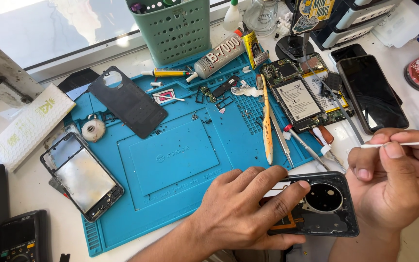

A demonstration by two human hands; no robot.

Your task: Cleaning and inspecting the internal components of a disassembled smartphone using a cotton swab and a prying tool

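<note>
Under left hand [241, 211], glossy black phone cover [328, 216] with round hole.

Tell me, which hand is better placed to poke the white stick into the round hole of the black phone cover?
Probably the right hand: its fingers already pinch the white stick beside the black phone cover. The left hand lies flat on the cover.

Bright daylight, sharp picture with slight wide-angle bend

Light pours in from the window [49, 29] at top left, which is washed out to near white. Glare sits on the frame [81, 177] at left and on the dark phone [372, 92]. Soft shadows fall under the left hand [238, 211] onto the mat [170, 160]. Edges curve a little; focus holds throughout.
</note>
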